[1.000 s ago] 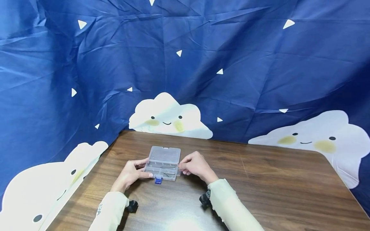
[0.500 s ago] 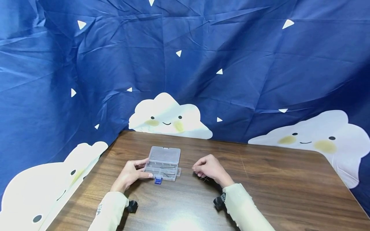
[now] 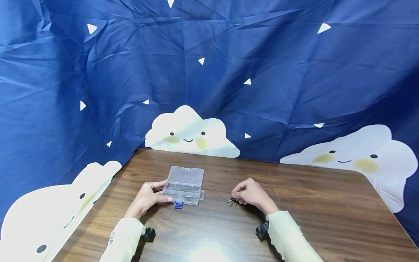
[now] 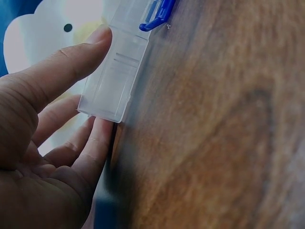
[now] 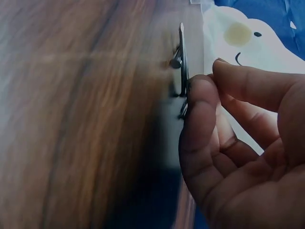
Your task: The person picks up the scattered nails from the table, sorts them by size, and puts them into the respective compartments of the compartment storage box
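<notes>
A clear plastic compartment box (image 3: 171, 187) sits on the wooden table with its lid (image 3: 186, 175) swung back. My left hand (image 3: 147, 196) grips the box's left end, thumb over the front wall (image 4: 114, 81) and fingers at the side and underneath. Several metal nails lie in its compartments, and a blue latch (image 3: 178, 205) hangs at the front. To the right of the box, a small crossed pile of nails (image 3: 230, 201) lies on the table. My right hand (image 3: 250, 193) is at this pile, fingers curled, thumb and forefinger close together beside the nails (image 5: 182, 57); whether they pinch one I cannot tell.
A clear tab (image 3: 202, 195) sticks out from the box's right side. The brown wooden table (image 3: 311, 211) reaches back to a blue cloth (image 3: 222, 72) printed with clouds and white triangles. A black wrist camera (image 3: 262, 231) sits below the right hand.
My right hand has moved away from the box's right side, rightward to the nail pile, which now shows more fully. The left hand keeps its grip on the box.
</notes>
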A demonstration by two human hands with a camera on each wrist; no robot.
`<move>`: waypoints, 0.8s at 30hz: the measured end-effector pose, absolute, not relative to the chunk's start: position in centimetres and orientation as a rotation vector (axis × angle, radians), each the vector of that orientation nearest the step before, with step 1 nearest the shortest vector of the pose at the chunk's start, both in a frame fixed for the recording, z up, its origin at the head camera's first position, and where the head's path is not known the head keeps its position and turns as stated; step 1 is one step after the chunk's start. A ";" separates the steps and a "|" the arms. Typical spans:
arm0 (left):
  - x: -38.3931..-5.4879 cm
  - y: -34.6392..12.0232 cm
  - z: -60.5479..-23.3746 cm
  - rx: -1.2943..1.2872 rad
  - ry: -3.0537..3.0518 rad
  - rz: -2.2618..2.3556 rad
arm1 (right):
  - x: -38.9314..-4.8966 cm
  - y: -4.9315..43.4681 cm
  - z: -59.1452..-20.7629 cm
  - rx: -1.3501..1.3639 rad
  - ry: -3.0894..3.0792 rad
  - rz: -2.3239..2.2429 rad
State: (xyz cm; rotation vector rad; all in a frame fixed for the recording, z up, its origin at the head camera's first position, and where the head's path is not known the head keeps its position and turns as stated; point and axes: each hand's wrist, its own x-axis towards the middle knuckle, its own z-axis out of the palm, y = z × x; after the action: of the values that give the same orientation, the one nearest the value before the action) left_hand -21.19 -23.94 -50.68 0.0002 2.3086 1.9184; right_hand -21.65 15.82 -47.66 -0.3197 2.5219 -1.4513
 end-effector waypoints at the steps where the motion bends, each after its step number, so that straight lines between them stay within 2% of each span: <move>1: -21.2 -24.0 -50.7 -0.002 2.308 1.920 | -21.6 16.0 -47.7 -0.327 2.527 -1.435; 24: -21.1 -23.9 -50.6 -0.007 2.324 1.917 | -22.4 15.9 -47.1 -0.474 2.705 -1.011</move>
State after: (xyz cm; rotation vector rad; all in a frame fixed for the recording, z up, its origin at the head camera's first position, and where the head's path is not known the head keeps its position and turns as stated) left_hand -21.10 -23.93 -50.61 -0.0068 2.3244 1.9170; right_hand -22.44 15.91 -47.11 -0.4742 2.7048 -1.0113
